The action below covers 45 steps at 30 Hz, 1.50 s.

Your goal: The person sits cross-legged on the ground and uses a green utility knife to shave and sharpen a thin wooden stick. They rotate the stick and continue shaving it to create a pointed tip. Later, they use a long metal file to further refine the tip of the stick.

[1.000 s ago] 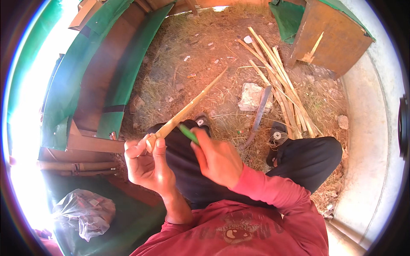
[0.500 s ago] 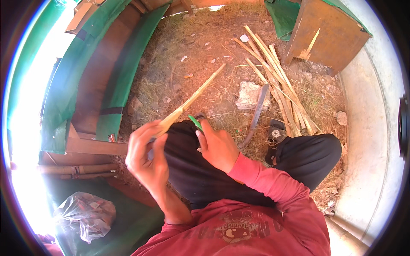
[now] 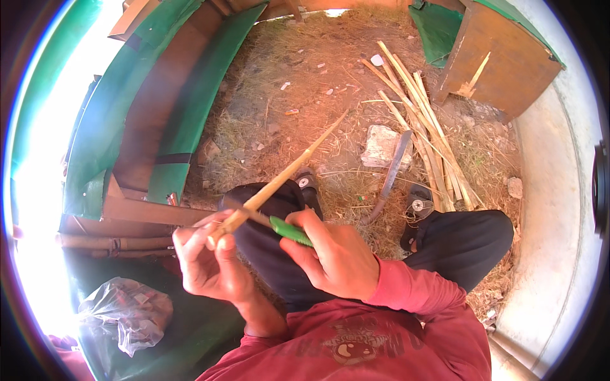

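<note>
My left hand [image 3: 213, 260] pinches the near end of a bamboo strip [image 3: 289, 171], pale yellow-green, which slants away to the upper right and narrows toward its far tip. My right hand [image 3: 337, 254] is closed round the green handle of a knife [image 3: 289, 231]. The knife's blade, blurred, lies across the strip just beyond my left fingers. Both hands are above my left thigh, in front of my red shirt.
Several split bamboo strips [image 3: 422, 120] lie in a pile on the dry-grass ground. A long curved machete [image 3: 391, 171] leans on a pale stone block [image 3: 381, 146]. Green-covered wooden benches [image 3: 206, 76] stand at the left, near a clear plastic bag [image 3: 127, 311]. A brown board [image 3: 502, 60] stands at the right.
My right hand has turned and moved lower, bringing the knife's blade across the bamboo strip. My left hand has lowered slightly, with the strip still in its fingers. The view has shifted a little.
</note>
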{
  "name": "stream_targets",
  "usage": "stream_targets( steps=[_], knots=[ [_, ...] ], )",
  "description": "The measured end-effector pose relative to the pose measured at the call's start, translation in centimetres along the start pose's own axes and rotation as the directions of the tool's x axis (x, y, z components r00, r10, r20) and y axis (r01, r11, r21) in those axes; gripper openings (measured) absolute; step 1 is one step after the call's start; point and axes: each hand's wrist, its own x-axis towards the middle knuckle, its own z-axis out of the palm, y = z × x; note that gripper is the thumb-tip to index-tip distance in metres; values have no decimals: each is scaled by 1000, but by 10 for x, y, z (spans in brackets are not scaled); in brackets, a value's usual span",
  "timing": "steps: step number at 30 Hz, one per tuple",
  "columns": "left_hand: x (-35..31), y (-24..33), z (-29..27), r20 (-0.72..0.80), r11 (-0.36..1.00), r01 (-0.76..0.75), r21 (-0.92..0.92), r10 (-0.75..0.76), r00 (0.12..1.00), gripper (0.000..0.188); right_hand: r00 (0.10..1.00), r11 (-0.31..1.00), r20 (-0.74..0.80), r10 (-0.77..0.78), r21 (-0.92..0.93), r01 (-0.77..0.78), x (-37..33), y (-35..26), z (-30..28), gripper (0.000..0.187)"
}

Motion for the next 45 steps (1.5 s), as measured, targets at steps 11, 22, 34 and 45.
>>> stream_targets(
  steps=[11, 22, 34, 45],
  knots=[
    [0, 9, 11, -3, 999, 7, 41, -7, 1000, 19, 989, 954, -83, 119, -268, -137, 8, 28, 7, 22],
    [-5, 17, 18, 12, 996, 78, 43, -79, 997, 19, 982, 931, -124, 139, -322, -173, 6, 38, 7, 23],
    [-8, 15, 20, -62, 994, 94, 61, -90, 994, 26, 996, 978, -87, 26, -205, -43, 0, 20, 16, 20],
    [-6, 17, 13, 20, 985, 121, 122, -124, 992, 16, 998, 975, -64, 1, -223, -15, 1, 18, 18, 19]
  ],
)
